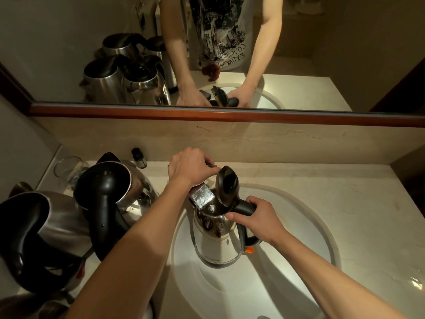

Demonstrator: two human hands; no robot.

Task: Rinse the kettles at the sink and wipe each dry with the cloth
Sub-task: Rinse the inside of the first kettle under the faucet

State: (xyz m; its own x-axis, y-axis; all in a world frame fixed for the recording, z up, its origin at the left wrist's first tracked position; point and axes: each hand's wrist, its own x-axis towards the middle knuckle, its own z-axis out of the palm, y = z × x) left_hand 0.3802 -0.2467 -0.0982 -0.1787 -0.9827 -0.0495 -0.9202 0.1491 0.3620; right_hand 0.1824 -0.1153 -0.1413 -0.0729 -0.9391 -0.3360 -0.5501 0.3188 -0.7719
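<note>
Right hand (257, 221) grips kettle (216, 236) handle over sink (299, 226) — left hand (189, 168) closed on faucet (201, 196).

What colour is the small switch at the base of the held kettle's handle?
Orange. The switch shows best in the head view, below the black handle.

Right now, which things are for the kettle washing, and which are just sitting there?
For the job: the open kettle over the sink, held by the right hand; the left hand at the tap; waiting kettles.

Just sitting: drinking glass, small bottle, mirror.
</note>
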